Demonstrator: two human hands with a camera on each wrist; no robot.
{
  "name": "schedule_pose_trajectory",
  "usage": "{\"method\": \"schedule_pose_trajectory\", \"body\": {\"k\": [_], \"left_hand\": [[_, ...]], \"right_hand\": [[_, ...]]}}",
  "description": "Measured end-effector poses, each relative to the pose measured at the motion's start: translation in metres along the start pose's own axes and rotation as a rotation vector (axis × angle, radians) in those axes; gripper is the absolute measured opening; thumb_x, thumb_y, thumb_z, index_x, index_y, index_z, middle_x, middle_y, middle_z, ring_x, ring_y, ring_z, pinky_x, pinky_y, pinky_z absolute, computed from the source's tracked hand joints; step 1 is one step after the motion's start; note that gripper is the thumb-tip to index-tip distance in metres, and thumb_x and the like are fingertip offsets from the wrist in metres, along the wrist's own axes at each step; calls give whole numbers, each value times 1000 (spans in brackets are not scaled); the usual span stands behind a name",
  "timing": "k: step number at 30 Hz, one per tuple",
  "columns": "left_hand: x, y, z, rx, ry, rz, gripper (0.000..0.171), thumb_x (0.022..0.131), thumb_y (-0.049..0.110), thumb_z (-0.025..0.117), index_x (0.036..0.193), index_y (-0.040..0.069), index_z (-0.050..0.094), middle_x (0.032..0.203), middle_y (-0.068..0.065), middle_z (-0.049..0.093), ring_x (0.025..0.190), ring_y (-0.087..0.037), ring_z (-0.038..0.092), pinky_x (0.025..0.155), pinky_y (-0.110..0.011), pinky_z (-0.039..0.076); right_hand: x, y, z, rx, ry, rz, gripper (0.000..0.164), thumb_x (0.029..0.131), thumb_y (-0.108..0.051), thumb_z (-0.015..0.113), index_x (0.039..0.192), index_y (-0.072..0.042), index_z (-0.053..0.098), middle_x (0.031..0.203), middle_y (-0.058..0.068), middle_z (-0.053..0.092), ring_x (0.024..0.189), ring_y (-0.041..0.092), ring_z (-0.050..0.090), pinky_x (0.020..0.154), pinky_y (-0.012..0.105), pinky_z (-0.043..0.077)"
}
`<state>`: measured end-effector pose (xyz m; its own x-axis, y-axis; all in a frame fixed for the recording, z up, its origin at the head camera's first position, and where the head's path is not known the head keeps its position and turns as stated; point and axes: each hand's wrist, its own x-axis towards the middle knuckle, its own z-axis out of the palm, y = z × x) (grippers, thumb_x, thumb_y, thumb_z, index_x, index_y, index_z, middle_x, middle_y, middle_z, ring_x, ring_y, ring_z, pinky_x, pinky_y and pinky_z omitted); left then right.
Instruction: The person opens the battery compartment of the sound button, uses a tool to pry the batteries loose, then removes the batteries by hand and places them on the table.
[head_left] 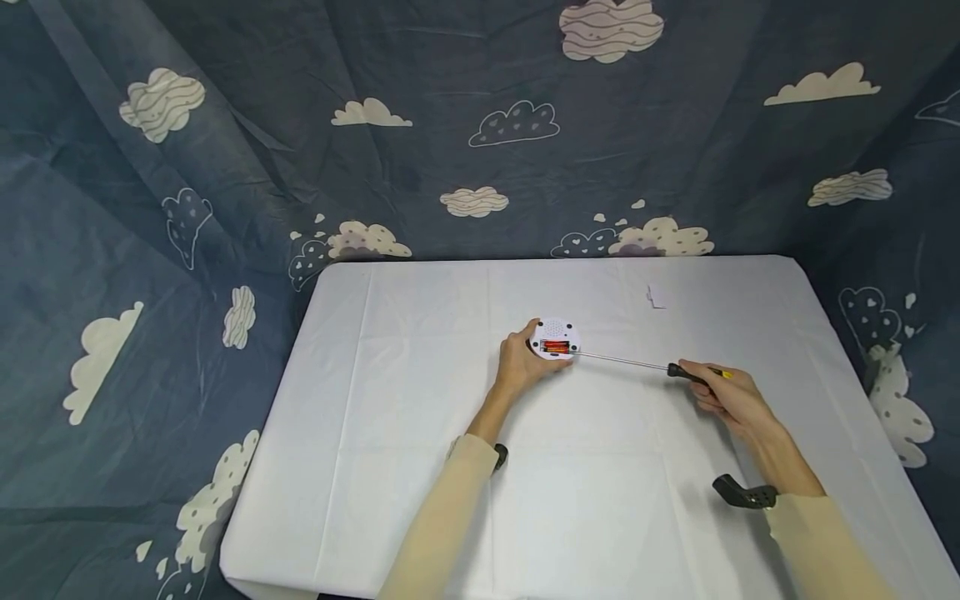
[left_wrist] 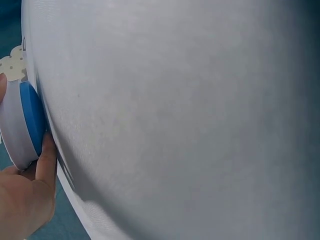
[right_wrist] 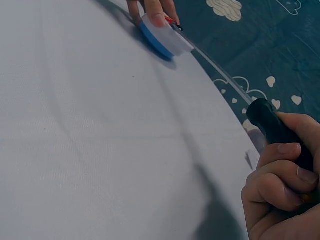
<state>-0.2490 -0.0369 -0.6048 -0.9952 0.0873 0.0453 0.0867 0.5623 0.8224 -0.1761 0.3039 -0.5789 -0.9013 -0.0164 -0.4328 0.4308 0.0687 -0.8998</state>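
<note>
My left hand grips a round white device by its edge, thumb on one side and fingers on the other. Its face with speaker holes and an uncovered battery compartment is turned up, with red batteries inside. The opposite side is blue, as the left wrist view shows. My right hand holds a long screwdriver by its dark handle, fingers curled round it. The metal shaft reaches left, and its tip is right at the compartment's edge beside the batteries.
A white cloth covers the table. Toward the back right lies a small flat white piece. Dark blue curtains with cloud prints hang behind and along the sides. A black strap mount sits on the right wrist.
</note>
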Motion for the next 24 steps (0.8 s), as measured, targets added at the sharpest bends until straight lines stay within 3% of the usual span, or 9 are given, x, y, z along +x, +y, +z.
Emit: {"method": "schedule_pose_trajectory", "body": {"k": [8, 12, 15, 19, 24], "left_hand": [[2, -2, 1, 4, 7, 6, 96, 68, 33, 99, 149, 5, 55, 137, -17, 69, 122, -30, 67, 105, -39, 55], [0, -3, 1, -14, 6, 3, 96, 67, 32, 99, 148, 4, 55, 137, -18, 68, 124, -31, 66, 107, -40, 54], [-1, -3, 1, -30, 6, -3, 97, 67, 31, 99, 148, 4, 55, 137, -19, 68, 126, -31, 66, 109, -40, 53], [-2, -2, 0, -38, 9, -3, 96, 67, 31, 99, 148, 4, 55, 138, -18, 67, 127, -30, 66, 110, -40, 53], [-2, 0, 1, -38, -2, -10, 97, 67, 31, 99, 149, 5, 55, 139, -18, 67, 128, -30, 65, 110, -40, 53]], "right_hand": [[-6, -3, -4, 29, 17, -49, 35, 99, -35, 71, 73, -18, 55, 57, -9, 47, 45, 5, 34, 59, 41, 15], [-11, -4, -9, 122, 55, -101, 27, 100, -29, 71, 80, -14, 61, 61, -8, 52, 47, 6, 35, 61, 41, 17], [-12, -4, -14, 210, 124, -154, 19, 99, -25, 72, 86, -12, 65, 65, -7, 58, 50, 6, 41, 52, 35, 25], [-12, -8, -20, 318, 328, -194, 17, 94, -21, 78, 88, -11, 66, 66, -6, 64, 50, 4, 49, 46, 21, 43], [-5, -12, -22, 344, 693, -198, 23, 85, -21, 87, 88, -14, 65, 69, -8, 66, 56, 3, 58, 46, 15, 47]]}}
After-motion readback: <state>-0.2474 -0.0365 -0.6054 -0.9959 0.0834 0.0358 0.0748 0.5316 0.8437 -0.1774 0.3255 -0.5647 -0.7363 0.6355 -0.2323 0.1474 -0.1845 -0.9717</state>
